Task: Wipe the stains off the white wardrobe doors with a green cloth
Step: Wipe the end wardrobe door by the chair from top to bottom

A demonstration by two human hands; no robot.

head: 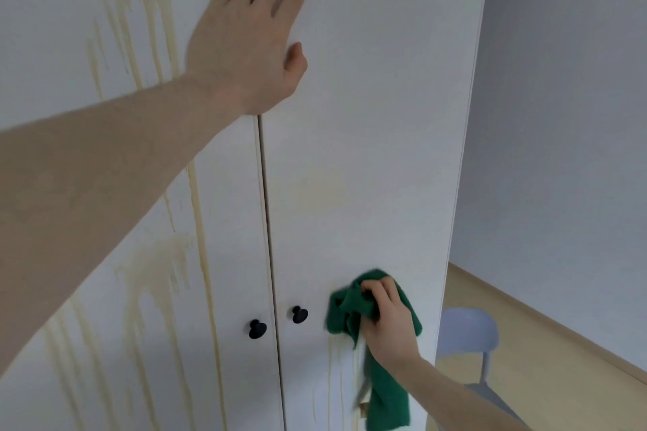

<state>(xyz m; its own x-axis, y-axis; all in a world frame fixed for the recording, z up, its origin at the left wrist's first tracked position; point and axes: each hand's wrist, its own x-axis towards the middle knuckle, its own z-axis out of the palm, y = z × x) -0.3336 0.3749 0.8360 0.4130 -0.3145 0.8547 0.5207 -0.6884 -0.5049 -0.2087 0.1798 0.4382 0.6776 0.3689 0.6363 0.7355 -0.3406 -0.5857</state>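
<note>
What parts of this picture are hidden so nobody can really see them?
All in the head view:
1. The streaky yellowish stains on the left white wardrobe door: partly hidden behind the left forearm.
2. The door surface under the crumpled green cloth: covered by the cloth and the right hand gripping it.
3. The pale blue chair: partly hidden by the wardrobe's edge.
4. The fingertips of the left hand: cut off by the top edge.

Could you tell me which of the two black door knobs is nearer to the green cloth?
The right door's knob, just right of the gap between the doors, is nearer the green cloth; the left door's knob sits beyond it.
</note>
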